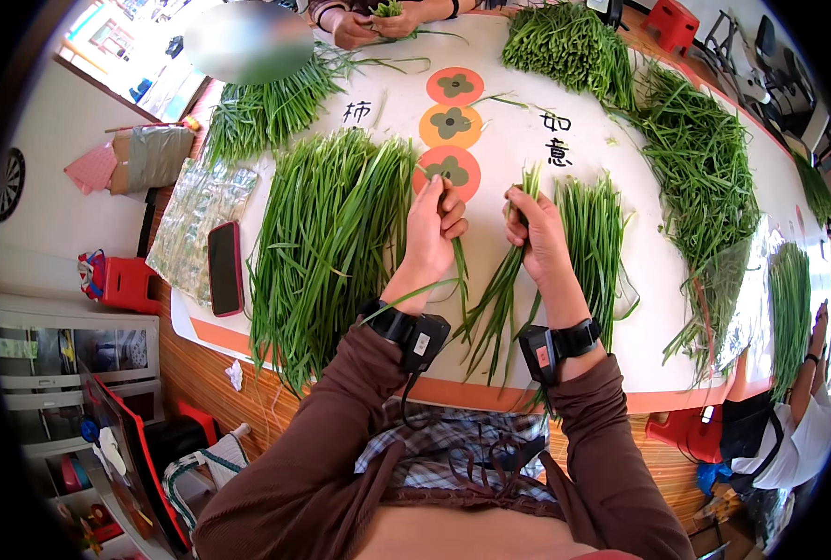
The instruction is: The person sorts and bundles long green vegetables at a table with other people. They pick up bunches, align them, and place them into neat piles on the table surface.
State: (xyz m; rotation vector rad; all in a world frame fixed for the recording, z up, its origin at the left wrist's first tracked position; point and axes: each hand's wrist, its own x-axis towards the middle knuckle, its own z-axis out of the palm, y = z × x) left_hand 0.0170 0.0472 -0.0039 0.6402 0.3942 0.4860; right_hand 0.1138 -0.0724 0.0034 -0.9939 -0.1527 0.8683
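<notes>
In my right hand [535, 227] is a small bunch of green garlic chives [503, 297], pale cut ends up and long leaves trailing toward the table's front edge. My left hand [435, 218] pinches a few thin chive stalks [460, 262] that hang below the fingers. Beside the left hand lies a wide, dense pile of chives [331, 245], roughly aligned. A narrower, neat row of chives [589, 241] lies just right of my right hand. Between the hands shows the printed tablecloth [482, 231], with persimmon pictures and written characters.
A phone [226, 269] rests on a crinkled sheet [202, 224] at the left. Heaped, tangled chives [699, 161] cover the right side, near a stacked chive pile [569, 52]. Another person's hands [377, 24] hold chives across the table. A second person [790, 427] sits at far right.
</notes>
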